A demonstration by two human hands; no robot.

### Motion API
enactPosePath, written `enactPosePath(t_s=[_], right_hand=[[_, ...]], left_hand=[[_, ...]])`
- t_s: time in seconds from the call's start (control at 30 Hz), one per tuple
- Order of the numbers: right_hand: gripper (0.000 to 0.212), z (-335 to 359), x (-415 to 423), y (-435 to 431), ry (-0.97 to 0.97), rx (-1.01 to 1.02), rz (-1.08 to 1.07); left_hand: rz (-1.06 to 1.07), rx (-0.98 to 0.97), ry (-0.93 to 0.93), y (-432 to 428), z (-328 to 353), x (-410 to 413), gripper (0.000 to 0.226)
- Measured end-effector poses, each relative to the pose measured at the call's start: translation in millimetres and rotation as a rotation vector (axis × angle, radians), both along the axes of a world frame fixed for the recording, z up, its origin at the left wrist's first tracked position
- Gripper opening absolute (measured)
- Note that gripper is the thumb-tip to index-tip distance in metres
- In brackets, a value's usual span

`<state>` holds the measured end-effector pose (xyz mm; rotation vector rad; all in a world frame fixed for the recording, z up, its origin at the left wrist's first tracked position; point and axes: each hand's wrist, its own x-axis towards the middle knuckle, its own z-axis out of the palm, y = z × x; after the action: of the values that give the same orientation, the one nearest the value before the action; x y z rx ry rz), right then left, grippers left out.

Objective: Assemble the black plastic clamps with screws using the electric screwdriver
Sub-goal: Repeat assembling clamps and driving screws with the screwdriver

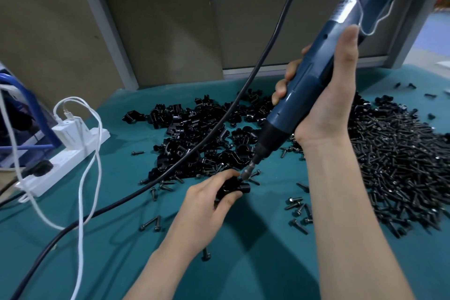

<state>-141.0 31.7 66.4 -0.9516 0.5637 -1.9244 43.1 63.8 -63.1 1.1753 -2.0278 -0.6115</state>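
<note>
My left hand [207, 198] grips a black plastic clamp [235, 187] just above the green table cover, thumb and fingers curled round it. My right hand [326, 100] holds the blue electric screwdriver [316, 80] tilted, with its bit tip [244, 175] touching the top of the clamp. Whether a screw sits under the bit is hidden. A pile of black clamps [207, 134] lies behind my left hand. A large heap of black screws [401, 165] spreads to the right of my right forearm.
The screwdriver's black cable [170, 168] runs across the table from upper middle to lower left. A white power strip [60, 158] with white chargers and cords lies at the left. Loose screws [298, 209] are scattered on the green cover [243, 263]. Grey partition panels stand behind.
</note>
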Motion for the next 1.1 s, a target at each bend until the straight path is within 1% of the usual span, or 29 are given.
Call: enactPosePath(t_s=[0.13, 0.27, 0.37, 0.53, 0.87, 1.1], right_hand=[[0.060, 1.1, -0.2, 0.6, 0.013, -0.037, 0.044], [0.066, 0.9, 2.3, -0.2, 0.035, -0.069, 0.050], [0.065, 0.9, 3.9, -1.1, 0.049, -0.086, 0.054], [0.063, 0.2, 3.4, -1.5, 0.067, -0.092, 0.061], [0.062, -0.6, 4.4, -1.0, 0.064, -0.095, 0.087], [0.056, -0.4, 4.7, -1.3, 0.076, -0.099, 0.084]], left_hand=[[-0.003, 0.023, 0.023, 0.5, -0.9, -0.7, 0.030], [-0.008, 0.049, 0.031, 1.8, -2.9, -1.8, 0.029], [0.003, 0.059, 0.041, 1.0, -2.3, -2.3, 0.031], [0.000, 0.064, 0.069, 1.5, -1.2, -4.2, 0.028], [0.014, 0.037, 0.041, 1.6, -1.8, -4.7, 0.030], [0.022, 0.049, 0.040, 1.4, -2.0, -5.4, 0.030]])
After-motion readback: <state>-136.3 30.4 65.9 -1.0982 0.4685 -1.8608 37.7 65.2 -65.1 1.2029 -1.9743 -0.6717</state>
